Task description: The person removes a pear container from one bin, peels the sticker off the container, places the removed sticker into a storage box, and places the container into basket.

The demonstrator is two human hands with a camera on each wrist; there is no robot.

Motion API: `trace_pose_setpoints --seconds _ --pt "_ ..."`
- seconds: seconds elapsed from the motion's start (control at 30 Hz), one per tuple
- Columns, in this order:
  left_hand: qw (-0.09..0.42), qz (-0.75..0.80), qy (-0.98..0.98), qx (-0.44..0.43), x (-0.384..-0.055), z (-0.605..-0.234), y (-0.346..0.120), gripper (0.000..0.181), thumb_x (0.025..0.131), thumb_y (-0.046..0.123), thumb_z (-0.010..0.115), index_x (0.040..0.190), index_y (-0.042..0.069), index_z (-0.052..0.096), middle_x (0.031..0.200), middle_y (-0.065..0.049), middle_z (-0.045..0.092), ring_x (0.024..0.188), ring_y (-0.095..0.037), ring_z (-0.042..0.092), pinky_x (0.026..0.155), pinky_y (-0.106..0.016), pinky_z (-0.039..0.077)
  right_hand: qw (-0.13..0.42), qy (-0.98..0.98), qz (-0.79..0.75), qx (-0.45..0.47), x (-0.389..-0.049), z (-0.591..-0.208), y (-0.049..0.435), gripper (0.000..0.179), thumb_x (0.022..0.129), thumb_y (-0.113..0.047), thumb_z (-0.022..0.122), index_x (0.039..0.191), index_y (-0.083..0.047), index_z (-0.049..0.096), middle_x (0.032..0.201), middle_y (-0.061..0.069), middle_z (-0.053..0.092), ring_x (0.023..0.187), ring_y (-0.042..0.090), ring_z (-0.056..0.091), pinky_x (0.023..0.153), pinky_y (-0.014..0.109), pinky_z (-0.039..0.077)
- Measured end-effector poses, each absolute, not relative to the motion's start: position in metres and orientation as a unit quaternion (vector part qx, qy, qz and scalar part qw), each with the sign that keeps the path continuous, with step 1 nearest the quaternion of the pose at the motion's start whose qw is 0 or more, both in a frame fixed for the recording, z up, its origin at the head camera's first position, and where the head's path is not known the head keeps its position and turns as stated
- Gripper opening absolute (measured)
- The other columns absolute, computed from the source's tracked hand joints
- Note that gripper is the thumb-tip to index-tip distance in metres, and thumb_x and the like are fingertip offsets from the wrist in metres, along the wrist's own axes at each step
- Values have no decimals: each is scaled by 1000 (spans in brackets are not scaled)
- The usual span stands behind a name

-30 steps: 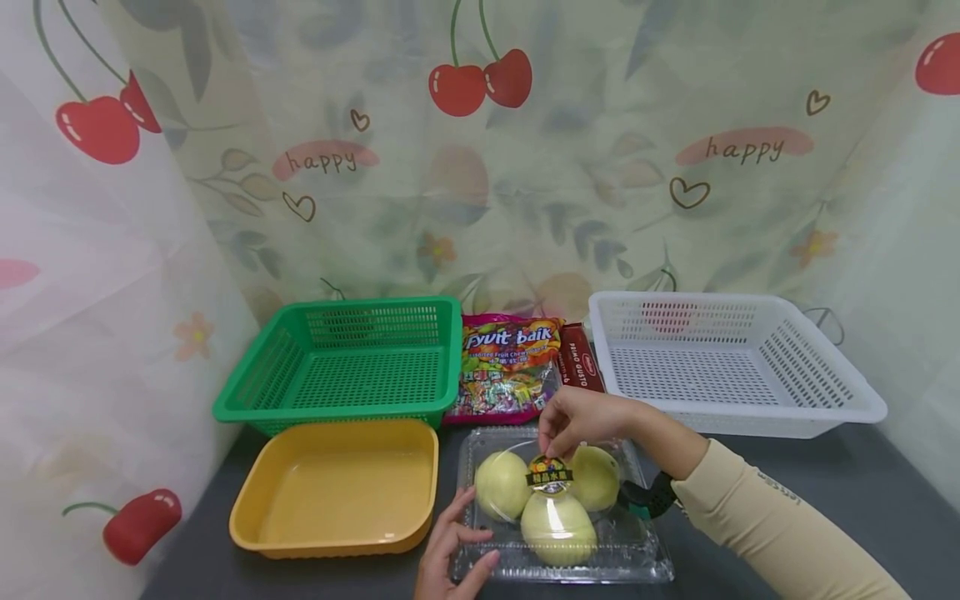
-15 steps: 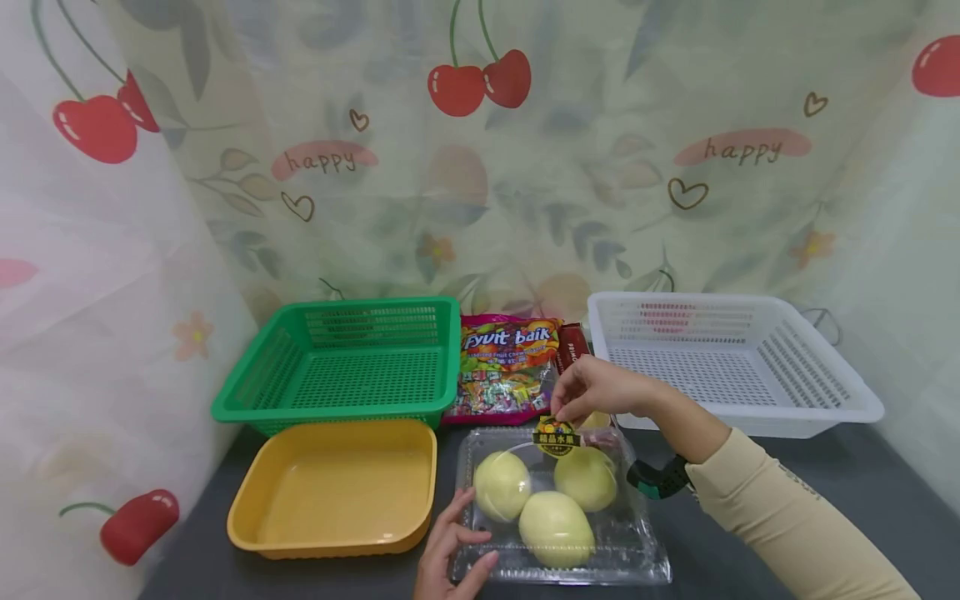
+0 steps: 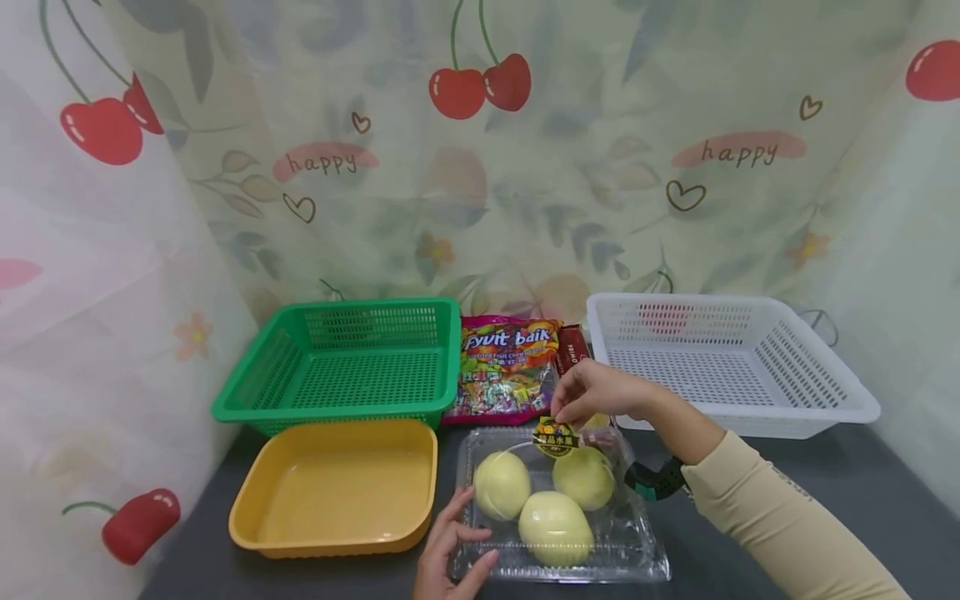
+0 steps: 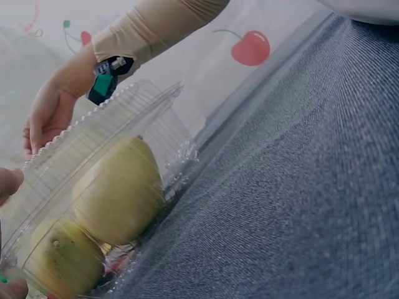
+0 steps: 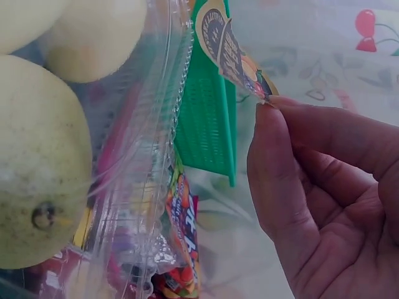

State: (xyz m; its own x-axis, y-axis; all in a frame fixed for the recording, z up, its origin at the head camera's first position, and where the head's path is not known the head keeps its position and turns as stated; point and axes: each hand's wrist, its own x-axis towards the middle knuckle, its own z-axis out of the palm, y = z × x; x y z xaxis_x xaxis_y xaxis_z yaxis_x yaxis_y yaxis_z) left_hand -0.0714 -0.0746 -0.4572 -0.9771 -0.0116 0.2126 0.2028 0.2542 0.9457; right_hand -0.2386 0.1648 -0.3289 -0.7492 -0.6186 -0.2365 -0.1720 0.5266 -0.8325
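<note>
A clear plastic clamshell box (image 3: 637, 546) holds three pale yellow-green fruits (image 3: 557, 529) that look like pears. My right hand (image 3: 603, 392) is above the box's back edge, pinching a fruit sticker (image 3: 556, 437) by one corner between thumb and index finger. In the right wrist view the sticker (image 5: 230, 53) is off the lid and curls from the fingertips, its pale back partly showing. My left hand (image 3: 450, 550) lies along the box's left side, fingers spread and touching the lid. Its fingertips (image 4: 9, 182) show at the left edge of the left wrist view.
A yellow basin (image 3: 333, 492) stands left of the box, with a green basket (image 3: 367, 375) behind it. A candy bag (image 3: 502, 375) and a dark red packet (image 3: 572, 346) lie behind the box. To the back right is a white basket (image 3: 720, 375).
Peeling away from the lid's middle, the sticker has gone up and back with my right hand, which then stays nearly still. My left hand remains at the box's left side.
</note>
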Motion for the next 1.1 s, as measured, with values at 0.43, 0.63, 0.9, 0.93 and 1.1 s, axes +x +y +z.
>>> trace_pose_setpoints --seconds 0.43,0.63,0.9,0.93,1.1 --pt "94 -573 -812 -65 -66 -446 -79 26 81 19 71 107 22 66 136 -2 51 134 -35 35 106 -56 31 248 816 -468 -233 -243 -331 162 16 86 -10 65 92 5 66 81 4 68 67 17 64 72 44 57" --pt "144 -555 -815 -81 -65 -442 -82 28 80 12 72 104 24 67 133 0 55 131 -20 42 105 -47 38 248 810 -481 -226 -244 -333 161 18 86 -11 66 94 5 66 83 5 68 68 17 64 73 43 57" --pt "202 -575 -784 -115 -67 -433 -92 30 80 3 69 107 16 66 126 -1 60 122 -1 49 101 -15 38 241 807 -493 -220 -242 -329 157 20 87 -11 64 97 6 66 89 6 68 72 18 65 70 34 58" --pt "207 -582 -778 -114 -67 -431 -93 31 80 1 69 107 15 66 125 -1 61 121 -1 49 101 -13 37 241 806 -493 -220 -242 -328 157 20 87 -11 64 97 6 66 90 8 68 72 18 65 70 34 58" --pt "232 -582 -769 -125 -72 -425 -104 35 80 -3 67 111 12 63 122 -3 63 120 0 51 102 -7 31 240 807 -490 -224 -241 -326 154 19 87 -11 64 98 5 66 92 10 68 72 15 65 71 34 58"
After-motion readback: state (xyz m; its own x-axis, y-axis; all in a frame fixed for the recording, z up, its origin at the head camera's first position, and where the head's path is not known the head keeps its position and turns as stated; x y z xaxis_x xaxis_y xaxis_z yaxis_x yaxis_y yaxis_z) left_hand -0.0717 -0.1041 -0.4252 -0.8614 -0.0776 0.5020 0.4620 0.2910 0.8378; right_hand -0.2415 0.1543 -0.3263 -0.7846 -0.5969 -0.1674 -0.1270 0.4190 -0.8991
